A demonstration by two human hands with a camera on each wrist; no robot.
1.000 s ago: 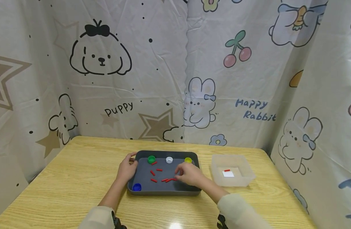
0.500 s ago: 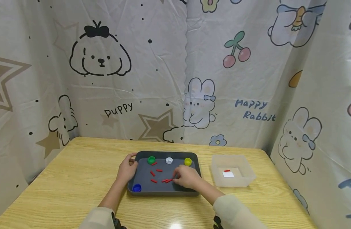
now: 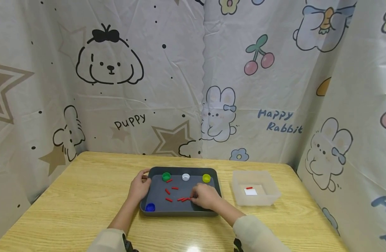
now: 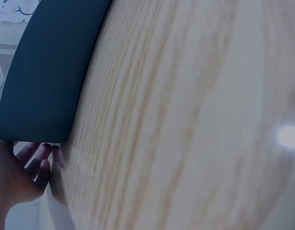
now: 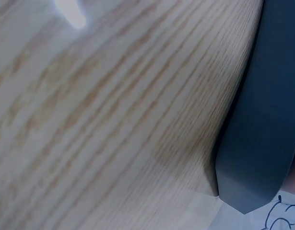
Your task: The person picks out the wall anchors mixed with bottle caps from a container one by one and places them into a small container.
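Observation:
In the head view a dark grey tray [image 3: 180, 213] lies on the table with several small red sticks [image 3: 167, 191] scattered in it. My left hand [image 3: 139, 187] grips the tray's left side, its fingers at the outer wall; in the left wrist view this hand [image 4: 22, 177] shows beside the tray's end. Over the right half of the tray, my right hand [image 3: 206, 196] pinches the end of one red stick [image 3: 188, 198] between thumb and fingers, close by two other sticks. The right wrist view shows mostly the tray's outer wall [image 5: 262, 110], with the fingers hidden behind it.
Inside the tray stand a green cap [image 3: 166, 176], a white cap [image 3: 186, 177] and a yellow cap [image 3: 206, 178] along the back, and a blue cap [image 3: 150, 207] at front left. Right of it, a translucent box [image 3: 268, 201] contains a white card [image 3: 251, 191] and a red stick.
My right hand has moved slightly left and toward the front of the tray, uncovering the yellow cap. The left hand has kept its place at the tray.

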